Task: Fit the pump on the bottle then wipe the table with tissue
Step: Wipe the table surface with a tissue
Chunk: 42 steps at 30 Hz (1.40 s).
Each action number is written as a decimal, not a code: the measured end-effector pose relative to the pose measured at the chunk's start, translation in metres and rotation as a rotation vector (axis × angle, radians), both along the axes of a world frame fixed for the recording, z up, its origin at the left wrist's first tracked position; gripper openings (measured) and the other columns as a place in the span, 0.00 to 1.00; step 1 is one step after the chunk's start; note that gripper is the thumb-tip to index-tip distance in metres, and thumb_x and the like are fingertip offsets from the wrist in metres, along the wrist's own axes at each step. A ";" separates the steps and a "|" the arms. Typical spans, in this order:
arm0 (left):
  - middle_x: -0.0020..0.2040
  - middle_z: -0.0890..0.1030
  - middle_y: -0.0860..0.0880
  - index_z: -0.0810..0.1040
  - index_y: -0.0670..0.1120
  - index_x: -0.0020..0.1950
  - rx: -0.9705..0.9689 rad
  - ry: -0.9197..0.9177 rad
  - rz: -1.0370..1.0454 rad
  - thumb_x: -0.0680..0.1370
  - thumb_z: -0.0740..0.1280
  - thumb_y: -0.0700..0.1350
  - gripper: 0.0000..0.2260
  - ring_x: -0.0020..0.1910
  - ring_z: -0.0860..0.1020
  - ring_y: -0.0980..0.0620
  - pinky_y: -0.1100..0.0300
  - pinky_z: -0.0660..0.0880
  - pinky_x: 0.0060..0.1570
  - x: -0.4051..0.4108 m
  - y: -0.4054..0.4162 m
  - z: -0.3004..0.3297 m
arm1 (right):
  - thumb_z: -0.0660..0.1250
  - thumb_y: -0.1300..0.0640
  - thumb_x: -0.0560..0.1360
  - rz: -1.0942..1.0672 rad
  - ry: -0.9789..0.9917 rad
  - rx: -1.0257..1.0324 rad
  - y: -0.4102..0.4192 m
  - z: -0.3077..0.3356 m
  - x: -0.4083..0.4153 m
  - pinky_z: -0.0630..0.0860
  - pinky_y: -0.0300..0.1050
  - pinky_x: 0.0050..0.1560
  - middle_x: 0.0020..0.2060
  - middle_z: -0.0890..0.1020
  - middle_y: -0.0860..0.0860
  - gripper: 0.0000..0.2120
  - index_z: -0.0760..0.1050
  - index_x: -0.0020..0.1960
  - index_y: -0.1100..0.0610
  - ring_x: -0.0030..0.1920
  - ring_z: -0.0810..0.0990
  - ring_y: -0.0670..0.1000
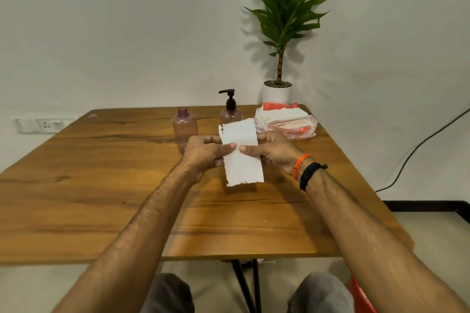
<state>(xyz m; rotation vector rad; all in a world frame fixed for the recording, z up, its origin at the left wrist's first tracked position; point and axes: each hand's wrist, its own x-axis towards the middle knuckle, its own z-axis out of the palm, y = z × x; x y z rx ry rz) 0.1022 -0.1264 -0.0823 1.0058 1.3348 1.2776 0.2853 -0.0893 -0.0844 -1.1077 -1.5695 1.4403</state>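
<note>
Thumbs pressed onto the near face of a white tissue (241, 152), one from each side, tips almost meeting at the middle of the strip. Remaining fingers of the left hand (203, 155) tucked behind the sheet, pinching it against the thumb. Same grip on the right hand (272, 150), fingers reaching behind from the other edge. Tissue held upright above the table (101, 185), not touching the wood, long and narrow, ragged along the top and bottom edges, lower end hanging free below the hands. Orange thread and dark band (309, 174) around the right wrist. Both forearms stretched forward from the bottom of the view.

Beyond the hands, near the far edge of the table, two pinkish see-through bottles. Bottle with pump (231, 109) straight behind the tissue's top edge, black pump head already seated on its neck, spout pointing left. Open bottle (185, 124) left of it, no cap, partly hidden by the left hand. Pack of tissues (284, 119) to the right of the pumped bottle, in torn red and clear wrapping, just behind the right hand's fingers.

Behind the table's far right corner, a potted plant (282, 20) in a white pot against the wall. Wall socket (44, 124) at far left. Black cable (419, 145) down the right wall.
</note>
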 end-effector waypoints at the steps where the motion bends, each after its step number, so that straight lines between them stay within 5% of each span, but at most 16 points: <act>1: 0.48 0.85 0.45 0.80 0.40 0.49 0.000 0.012 0.010 0.69 0.77 0.38 0.11 0.42 0.86 0.51 0.62 0.80 0.32 -0.005 -0.003 0.000 | 0.76 0.59 0.70 0.006 0.000 -0.008 -0.002 0.000 -0.005 0.82 0.42 0.40 0.49 0.86 0.51 0.16 0.81 0.56 0.59 0.47 0.86 0.48; 13: 0.51 0.85 0.43 0.81 0.41 0.51 0.018 0.014 0.095 0.70 0.77 0.39 0.12 0.45 0.85 0.49 0.62 0.81 0.35 -0.057 -0.022 0.001 | 0.75 0.63 0.71 -0.111 0.013 -0.003 -0.013 0.003 -0.052 0.82 0.42 0.40 0.54 0.85 0.55 0.11 0.81 0.53 0.58 0.44 0.84 0.47; 16: 0.48 0.84 0.46 0.80 0.43 0.50 0.047 0.244 0.212 0.71 0.77 0.43 0.10 0.47 0.83 0.51 0.58 0.82 0.45 -0.079 -0.022 -0.011 | 0.73 0.61 0.73 -0.352 -0.256 0.291 -0.005 0.007 -0.056 0.81 0.49 0.52 0.53 0.85 0.54 0.12 0.82 0.56 0.58 0.48 0.83 0.52; 18: 0.49 0.83 0.48 0.81 0.46 0.51 0.017 0.481 0.271 0.73 0.75 0.43 0.09 0.50 0.82 0.52 0.56 0.80 0.53 -0.096 -0.024 -0.024 | 0.70 0.59 0.74 -0.423 -0.479 0.581 -0.004 0.012 -0.059 0.81 0.49 0.51 0.48 0.86 0.53 0.11 0.83 0.55 0.54 0.46 0.82 0.54; 21: 0.52 0.84 0.49 0.82 0.46 0.55 -0.020 0.762 0.286 0.74 0.73 0.44 0.11 0.54 0.80 0.51 0.62 0.73 0.56 -0.116 -0.031 -0.044 | 0.67 0.58 0.75 -0.283 -0.812 0.898 -0.011 0.011 -0.072 0.81 0.49 0.46 0.47 0.84 0.54 0.10 0.83 0.54 0.50 0.44 0.82 0.58; 25: 0.56 0.83 0.46 0.82 0.45 0.57 0.024 0.903 0.280 0.74 0.72 0.44 0.12 0.57 0.80 0.48 0.60 0.73 0.61 -0.127 -0.039 -0.062 | 0.63 0.59 0.75 -0.003 -1.205 0.969 -0.022 -0.016 -0.097 0.78 0.49 0.45 0.46 0.83 0.58 0.12 0.82 0.54 0.52 0.49 0.82 0.61; 32: 0.55 0.84 0.46 0.83 0.44 0.54 0.104 0.875 0.338 0.75 0.71 0.42 0.09 0.57 0.80 0.47 0.55 0.73 0.62 -0.131 -0.043 -0.070 | 0.60 0.55 0.78 0.082 -1.073 0.814 -0.016 -0.041 -0.106 0.77 0.52 0.48 0.49 0.83 0.60 0.12 0.79 0.56 0.55 0.49 0.80 0.62; 37: 0.57 0.82 0.47 0.83 0.44 0.56 0.104 0.913 0.326 0.76 0.70 0.43 0.09 0.59 0.78 0.48 0.54 0.73 0.64 -0.130 -0.042 -0.070 | 0.60 0.61 0.76 0.225 -1.025 0.774 -0.009 -0.045 -0.103 0.76 0.53 0.59 0.62 0.80 0.57 0.23 0.72 0.70 0.49 0.61 0.77 0.60; 42: 0.57 0.83 0.47 0.83 0.44 0.55 0.119 0.935 0.332 0.76 0.69 0.42 0.09 0.58 0.78 0.48 0.55 0.73 0.63 -0.128 -0.042 -0.070 | 0.57 0.60 0.81 0.320 -0.957 0.784 -0.010 -0.050 -0.103 0.67 0.51 0.71 0.71 0.73 0.51 0.20 0.73 0.70 0.49 0.71 0.71 0.55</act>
